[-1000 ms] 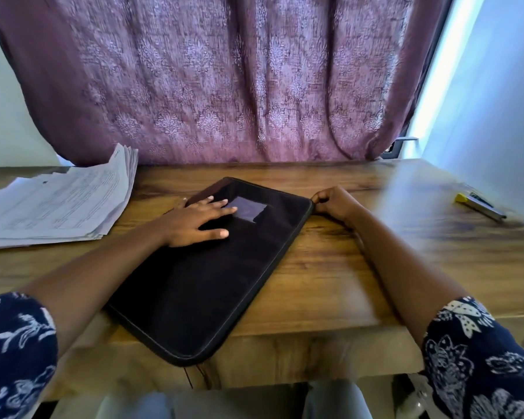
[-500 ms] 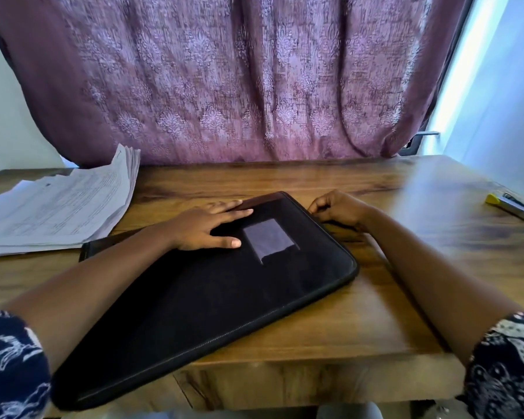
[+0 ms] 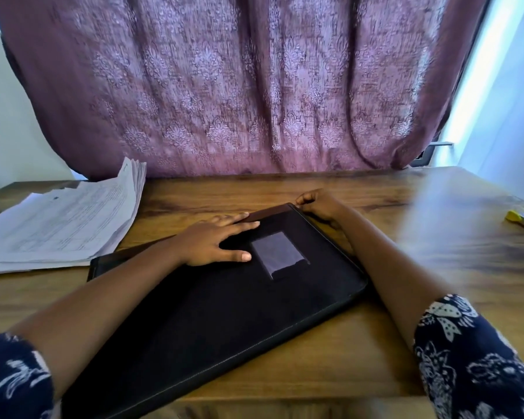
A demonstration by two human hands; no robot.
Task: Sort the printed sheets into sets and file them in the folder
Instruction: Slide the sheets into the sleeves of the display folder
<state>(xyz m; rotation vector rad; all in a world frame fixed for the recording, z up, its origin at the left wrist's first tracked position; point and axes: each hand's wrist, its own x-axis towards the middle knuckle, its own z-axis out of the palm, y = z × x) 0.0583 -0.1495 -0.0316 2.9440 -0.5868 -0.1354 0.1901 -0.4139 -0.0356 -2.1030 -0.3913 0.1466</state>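
Two hands: both are on the folder (image 3: 224,313), lower centre of the frame; neither is on the paper.
Left hand (image 3: 215,240): lies flat with fingers straight and spread, pressing the cover beside a grey patch (image 3: 280,255).
Right hand (image 3: 321,204): fingers are curled tight at the folder's far corner, centre frame. Whether they pinch a zip pull or the edge itself cannot be told.
Folder: black and closed, it lies askew on the surface (image 3: 436,252), with its near end overhanging the front edge at lower left.
Sheets (image 3: 58,225): one loose, unsorted stack at the left of the frame, just beside the folder's far left corner. Its far edge curls up against the curtain (image 3: 254,86).
Folder handling: it looks padded, cloth-covered, fairly stiff and of moderate weight. It probably grips the wood rather than slides, so a flat palm should steady it while the corner is worked.
Sheet handling: light and limp, likely to fan out and slip. Best pinched at a lifted corner, or squared by both long edges.
Risk: the overhanging end could tip if the pressing hand lifts.
Also seen: a yellow tool (image 3: 515,216) at the right edge.
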